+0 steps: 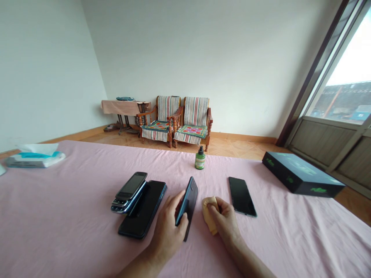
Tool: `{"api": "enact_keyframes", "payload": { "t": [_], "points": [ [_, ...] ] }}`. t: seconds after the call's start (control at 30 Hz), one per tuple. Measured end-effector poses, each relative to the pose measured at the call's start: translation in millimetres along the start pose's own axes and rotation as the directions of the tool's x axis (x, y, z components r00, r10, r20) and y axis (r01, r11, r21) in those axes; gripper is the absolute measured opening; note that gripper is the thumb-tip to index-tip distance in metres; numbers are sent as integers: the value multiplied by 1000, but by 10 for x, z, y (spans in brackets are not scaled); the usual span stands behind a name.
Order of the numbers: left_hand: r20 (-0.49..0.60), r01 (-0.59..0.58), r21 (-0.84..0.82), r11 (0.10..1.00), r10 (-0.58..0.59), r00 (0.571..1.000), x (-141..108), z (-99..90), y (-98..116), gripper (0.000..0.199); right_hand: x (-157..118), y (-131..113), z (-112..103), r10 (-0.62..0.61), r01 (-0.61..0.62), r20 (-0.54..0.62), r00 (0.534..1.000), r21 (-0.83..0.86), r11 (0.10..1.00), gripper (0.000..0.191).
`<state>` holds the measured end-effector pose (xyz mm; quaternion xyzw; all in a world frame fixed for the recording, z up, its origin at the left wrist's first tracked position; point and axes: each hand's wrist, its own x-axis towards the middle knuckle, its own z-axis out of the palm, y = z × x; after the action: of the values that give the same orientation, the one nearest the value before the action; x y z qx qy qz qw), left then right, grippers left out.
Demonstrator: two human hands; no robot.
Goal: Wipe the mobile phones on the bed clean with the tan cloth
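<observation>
My left hand (170,222) is closed around a dark blue smartphone (190,202), which it holds up on its long edge, tilted, just above or on the cloth. To the right of that phone, my right hand (224,216) pinches a crumpled yellowish cloth (209,218). Left of my left hand lies a large black smartphone (145,208), on top of what looks like another phone. Against it sits a small pile of older phones, with a grey-framed phone (132,186) uppermost. Another black smartphone (242,196) rests flat beyond my right hand.
A green spray bottle (199,159) with a black top stands upright ahead. At the right lies a black box (301,173) with green lettering; at the far left, a tissue pack (36,157). Pink fabric (87,200) covers the surface. Two wooden chairs (193,125) stand behind.
</observation>
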<state>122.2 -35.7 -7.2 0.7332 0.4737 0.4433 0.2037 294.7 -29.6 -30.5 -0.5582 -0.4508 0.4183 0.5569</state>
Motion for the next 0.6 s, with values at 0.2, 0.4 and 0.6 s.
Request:
{"api": "enact_keyframes", "payload": {
  "t": [0.2, 0.4, 0.6],
  "points": [
    [44, 190, -50, 981, -188, 981, 89, -6, -87, 50, -10, -41, -3, 1, -1, -21, 1000, 3, 1000, 20],
    [54, 170, 164, 972, -181, 982, 43, 26, -139, 59, -32, -63, 4, 3, -3, -17, 1000, 24, 1000, 21],
    [138, 74, 317, 945, -123, 983, -44, 77, -101, 77, -32, -70, 16, 20, -20, 1, 1000, 52, 998, 22]
  ]
}}
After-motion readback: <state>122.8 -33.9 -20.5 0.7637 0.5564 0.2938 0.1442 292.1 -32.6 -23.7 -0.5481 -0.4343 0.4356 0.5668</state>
